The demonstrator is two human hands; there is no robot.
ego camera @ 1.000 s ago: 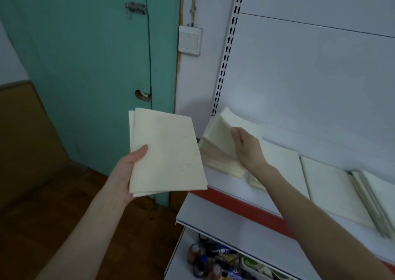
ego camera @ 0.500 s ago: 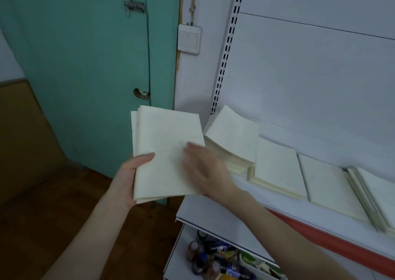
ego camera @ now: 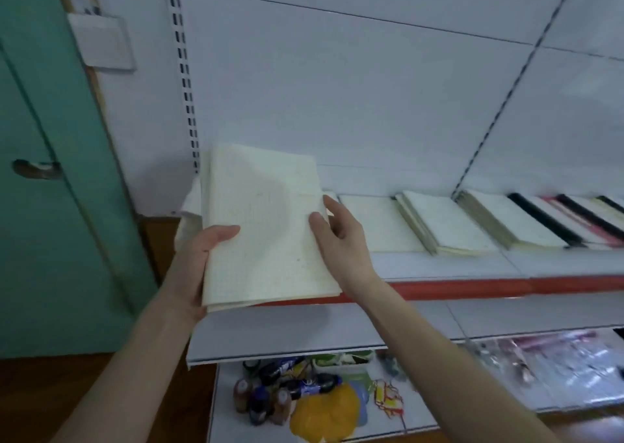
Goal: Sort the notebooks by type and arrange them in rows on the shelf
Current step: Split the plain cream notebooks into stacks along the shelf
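Observation:
A thin stack of cream grid-paper notebooks [ego camera: 266, 226] is held up in front of the white shelf [ego camera: 439, 265]. My left hand [ego camera: 199, 260] grips its left edge, thumb on the cover. My right hand [ego camera: 337, 236] pinches its right edge, thumb on top and fingers behind. On the shelf lies a row of cream notebooks [ego camera: 378, 223], then two small piles [ego camera: 442, 223] [ego camera: 506, 221]. Farther right lie black-spined and pink notebooks [ego camera: 580, 219]. A pile behind the held stack is mostly hidden.
A red strip [ego camera: 472, 287] edges the shelf. Lower shelves hold small bottles [ego camera: 266, 398], a yellow item [ego camera: 324, 412] and plastic-wrapped goods [ego camera: 553, 368]. A green door [ego camera: 44, 172] and a wall switch [ego camera: 101, 42] stand at the left. Wooden floor lies below.
My right hand left the shelf pile and came to the right edge of the held stack. The view swung right, showing more of the shelf row.

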